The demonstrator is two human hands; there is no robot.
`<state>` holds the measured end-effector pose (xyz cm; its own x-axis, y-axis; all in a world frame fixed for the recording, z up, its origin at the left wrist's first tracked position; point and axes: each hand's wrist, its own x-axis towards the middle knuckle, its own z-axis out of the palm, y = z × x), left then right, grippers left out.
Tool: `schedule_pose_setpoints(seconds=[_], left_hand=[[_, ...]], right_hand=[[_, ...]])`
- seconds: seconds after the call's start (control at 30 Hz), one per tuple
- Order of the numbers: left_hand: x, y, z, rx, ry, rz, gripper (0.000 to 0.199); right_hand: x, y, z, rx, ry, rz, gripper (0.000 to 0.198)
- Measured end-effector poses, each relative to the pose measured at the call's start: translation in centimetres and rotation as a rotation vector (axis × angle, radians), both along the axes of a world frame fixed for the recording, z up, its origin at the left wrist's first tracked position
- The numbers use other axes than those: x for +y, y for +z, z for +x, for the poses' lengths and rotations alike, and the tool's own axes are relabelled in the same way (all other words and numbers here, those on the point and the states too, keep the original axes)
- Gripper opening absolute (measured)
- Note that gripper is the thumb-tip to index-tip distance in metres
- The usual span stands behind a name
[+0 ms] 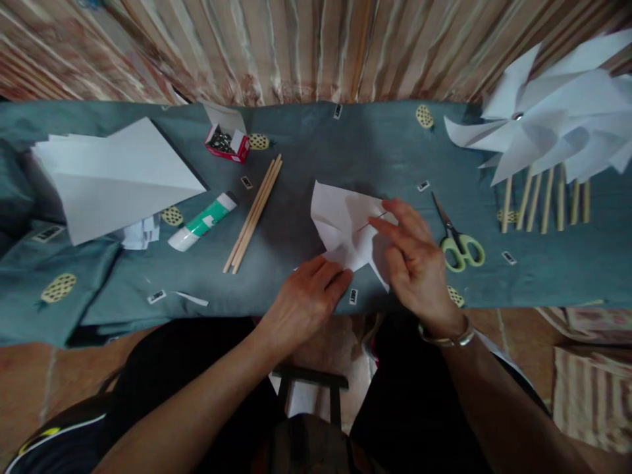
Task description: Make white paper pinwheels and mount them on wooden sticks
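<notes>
A white sheet of paper, cut and part folded as a paper pinwheel (340,214), lies on the table in front of me. My left hand (309,293) grips its lower edge, fingers on top and thumb at the near side. On the right, my right hand (415,253) has its fingertips on a flap beside a dark slit in the paper; its other fingers are curled. Right of that hand lie scissors (461,249) with green handles. Left of the pinwheel are several wooden sticks (254,214).
A glue stick (202,222), an open red box (228,141) of metal pins or tacks and a stack of white paper (118,171) lie left. Finished pinwheels (557,122) on sticks are piled at the far right. A striped curtain (306,49) hangs behind the table.
</notes>
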<state>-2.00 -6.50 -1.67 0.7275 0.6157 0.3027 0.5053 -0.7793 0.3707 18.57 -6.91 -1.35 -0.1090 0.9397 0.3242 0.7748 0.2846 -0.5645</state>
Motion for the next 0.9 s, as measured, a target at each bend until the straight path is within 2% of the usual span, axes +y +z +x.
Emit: schedule_pose_setpoints(seconds=[0.17, 0.37, 0.67, 0.9], left_hand=[[0.3, 0.1, -0.2, 0.001, -0.008, 0.011, 0.020], [0.4, 0.2, -0.3, 0.004, -0.018, 0.040, 0.021], [1.9, 0.3, -2.3, -0.043, 0.041, 0.082, 0.021], [4.0, 0.5, -4.2, -0.070, 0.181, 0.126, 0.024]], right_hand=[[2.0, -0.2, 2.4, -0.094, -0.117, -0.043, 0.044], [2.8, -0.2, 2.8, -0.123, -0.054, -0.058, 0.045], [0.8, 0.8, 3.4, -0.092, -0.130, -0.071, 0.039], [-1.6, 1.2, 2.6, 0.057, -0.184, -0.270, 0.032]])
